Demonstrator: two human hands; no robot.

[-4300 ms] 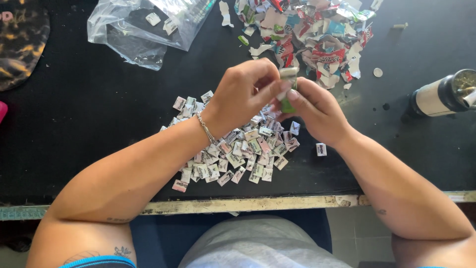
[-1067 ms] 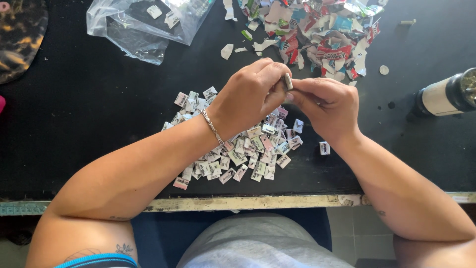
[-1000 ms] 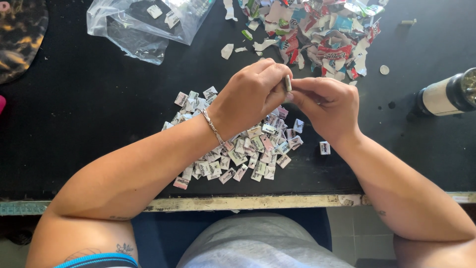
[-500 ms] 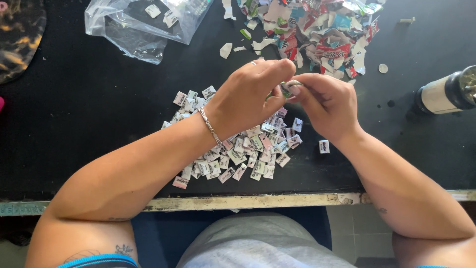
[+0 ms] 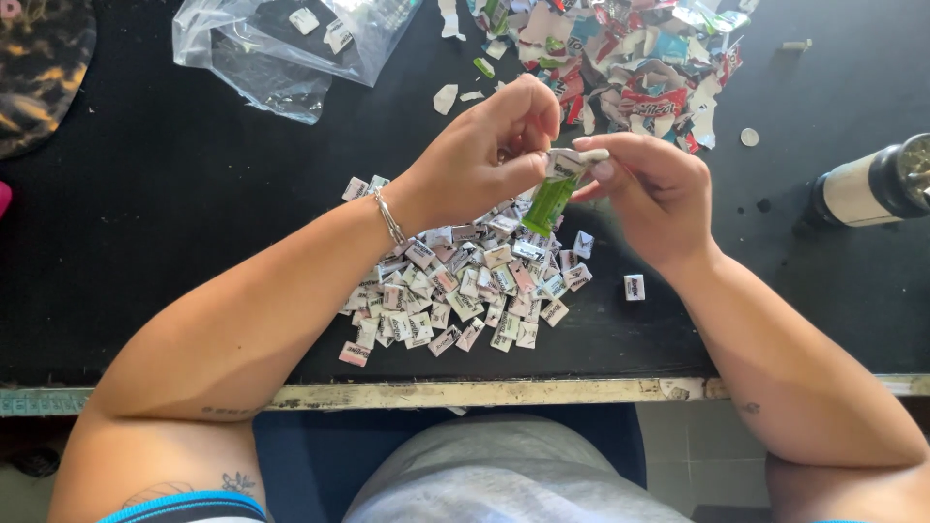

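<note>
Black worktop [image 5: 145,242], worn pale strip along the near edge. Far centre-right: heap of torn coloured wrapper scraps [image 5: 630,58], red, white, teal, loosely piled. Far left: crumpled clear plastic bag [image 5: 281,44] with a couple of small white pieces inside. Dark patterned object [image 5: 39,68] at the far-left corner, cut off by frame. Right edge: cylinder lying on its side [image 5: 872,189], cream body, dark cap end. Centre, near the edge: pile of small folded paper pieces [image 5: 455,281], mostly white with dark print and some pink, roughly square, overlapping; one stray folded piece [image 5: 635,287] sits just right of the pile, apart from it. Small round disc [image 5: 750,137] lies right of the scraps. Both hands are raised above the far side of the pile, fingertips meeting. Left hand [image 5: 475,155], thin bracelet on the wrist, grip closed: thumb and fingers pinch the top of a green strip [image 5: 550,199]. Right hand [image 5: 659,184] grip also closed on the same strip's top, thumb and forefinger pinching from the other side. Strip: narrow, bright green, hangs down from the pinch, slightly tilted, with a folded white printed end at the top between the fingertips. It is off the worktop, over the pile's upper right part.
</note>
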